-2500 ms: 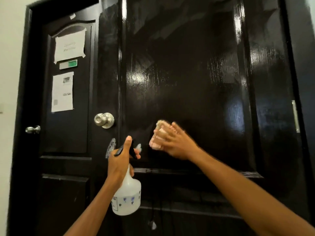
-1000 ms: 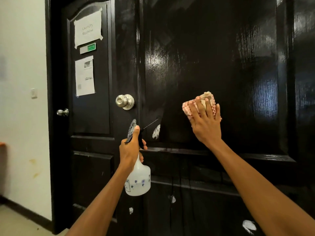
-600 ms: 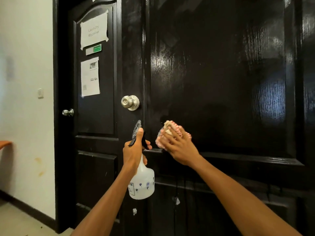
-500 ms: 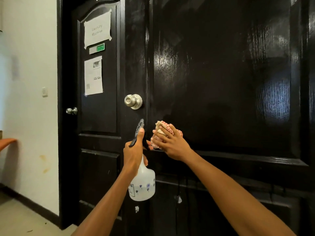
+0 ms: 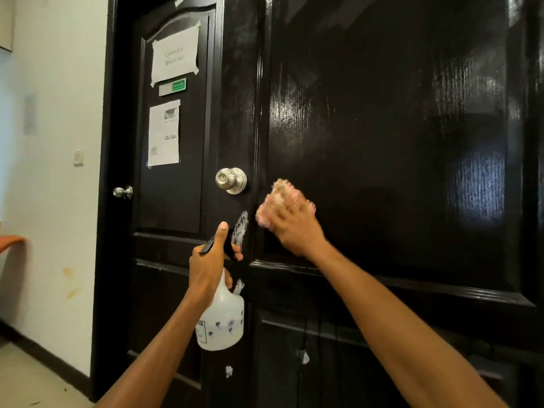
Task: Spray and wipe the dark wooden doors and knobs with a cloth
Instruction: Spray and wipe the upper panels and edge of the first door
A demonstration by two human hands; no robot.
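Note:
A glossy dark wooden door fills the right of the head view. Its silver knob sits on the left stile. My right hand presses a pink-and-cream cloth flat against the panel, just right of the knob; the hand is motion-blurred. My left hand grips the neck of a white spray bottle below the knob, thumb raised over the black trigger. White smears mark the stile beside the thumb. A second dark door stands further left with its own small knob.
Taped paper notices and a printed sheet hang on the left door. A white wall with a switch runs on the left, above a dark skirting and pale floor. An orange edge juts from the far left.
My right hand has slid the cloth from the panel's lower left corner up to the height just under the knob. The left hand keeps the bottle in the same place.

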